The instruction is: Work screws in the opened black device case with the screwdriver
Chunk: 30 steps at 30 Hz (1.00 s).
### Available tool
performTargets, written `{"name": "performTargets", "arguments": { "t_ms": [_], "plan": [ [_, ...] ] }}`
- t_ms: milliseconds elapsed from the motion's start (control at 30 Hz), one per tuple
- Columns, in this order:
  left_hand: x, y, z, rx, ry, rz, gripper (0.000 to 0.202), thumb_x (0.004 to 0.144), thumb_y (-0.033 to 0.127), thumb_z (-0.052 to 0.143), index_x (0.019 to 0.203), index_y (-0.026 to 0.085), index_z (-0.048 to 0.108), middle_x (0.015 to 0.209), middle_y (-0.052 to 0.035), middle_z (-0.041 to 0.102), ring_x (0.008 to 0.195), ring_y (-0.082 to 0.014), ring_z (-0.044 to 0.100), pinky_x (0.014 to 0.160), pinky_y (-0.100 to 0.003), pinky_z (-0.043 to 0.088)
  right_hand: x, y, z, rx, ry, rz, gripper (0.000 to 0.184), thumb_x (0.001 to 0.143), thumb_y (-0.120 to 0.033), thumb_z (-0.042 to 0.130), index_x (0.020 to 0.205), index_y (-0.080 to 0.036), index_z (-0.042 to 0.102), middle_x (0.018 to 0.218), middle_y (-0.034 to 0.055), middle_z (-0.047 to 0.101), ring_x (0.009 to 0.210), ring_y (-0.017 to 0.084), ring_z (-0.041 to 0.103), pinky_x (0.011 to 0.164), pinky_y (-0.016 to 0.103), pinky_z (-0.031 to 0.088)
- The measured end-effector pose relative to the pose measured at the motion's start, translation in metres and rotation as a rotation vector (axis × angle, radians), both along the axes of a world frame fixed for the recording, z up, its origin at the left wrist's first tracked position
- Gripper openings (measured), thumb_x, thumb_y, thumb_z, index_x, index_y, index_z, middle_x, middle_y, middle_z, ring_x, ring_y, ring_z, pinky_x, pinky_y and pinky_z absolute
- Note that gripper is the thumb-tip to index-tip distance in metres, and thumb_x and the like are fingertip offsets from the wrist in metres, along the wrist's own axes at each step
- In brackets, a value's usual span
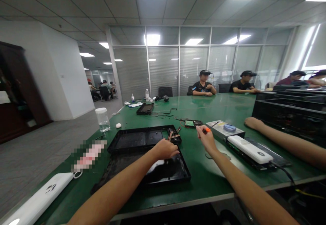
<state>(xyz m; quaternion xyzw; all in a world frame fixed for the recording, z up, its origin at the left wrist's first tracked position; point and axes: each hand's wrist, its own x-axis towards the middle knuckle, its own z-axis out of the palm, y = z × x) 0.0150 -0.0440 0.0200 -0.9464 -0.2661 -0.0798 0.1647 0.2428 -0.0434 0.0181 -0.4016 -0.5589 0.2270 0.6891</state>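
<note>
Hands (165,149) apart, right (205,138) holds orange, dark-shafted tool (208,130).

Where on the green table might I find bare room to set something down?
The green table is bare between the near black tray and the right forearm, by the front edge. A wider patch lies beyond the silver box, toward the seated people. It is crowded around that box, the white device and the black chassis.

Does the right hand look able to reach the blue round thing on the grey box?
Probably yes: the blue round thing lies uncovered near the right hand, though that hand holds an orange-handled tool.
</note>
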Motion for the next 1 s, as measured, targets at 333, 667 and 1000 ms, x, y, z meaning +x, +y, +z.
{"name": "performTargets", "arguments": {
  "t_ms": [333, 667, 1000],
  "plan": [
    [-0.096, 0.04, 0.026, -0.393, -0.085, 0.314, 0.051, 0.069, 0.039, 0.061, 0.11, 0.018, 0.041, 0.086, -0.0017, 0.058, 0.074, -0.0149, 0.056, 0.063, -0.021, 0.04, -0.025, -0.152, -0.025, 0.038, -1.28, 0.323, 0.013, 0.081, -0.019, 0.043, 0.088, -0.02, 0.054, 0.08, 0.0052, 0.058, 0.073, 0.017, 0.051, 0.063, 0.027, 0.036],
    [-0.102, 0.041, 0.05, -0.142, 0.073, 0.118, 0.024, 0.074, 0.034, 0.058, 0.094, 0.021, 0.056, 0.09, -0.0034, 0.061, 0.086, -0.0188, 0.055, 0.072, -0.024, 0.04, -0.029, -0.122, -0.035, -0.132, -1.175, 0.199, 0.023, 0.068, -0.009, 0.048, 0.088, -0.02, 0.053, 0.088, 0.0031, 0.057, 0.082, 0.016, 0.051, 0.072, 0.026, 0.038],
    [-0.098, -0.06, 0.11, -0.15, 0.082, 0.0, 0.017, 0.081, 0.033, 0.049, 0.091, 0.019, 0.053, 0.083, -0.0017, 0.059, 0.077, -0.0157, 0.055, 0.067, -0.023, 0.038, -0.028, 0.018, -0.032, 0.111, -1.165, 0.222, 0.038, 0.081, -0.028, 0.045, 0.117, -0.015, 0.048, 0.116, 0.0102, 0.052, 0.106, 0.021, 0.047, 0.091, 0.034, 0.037]
  ]
}}
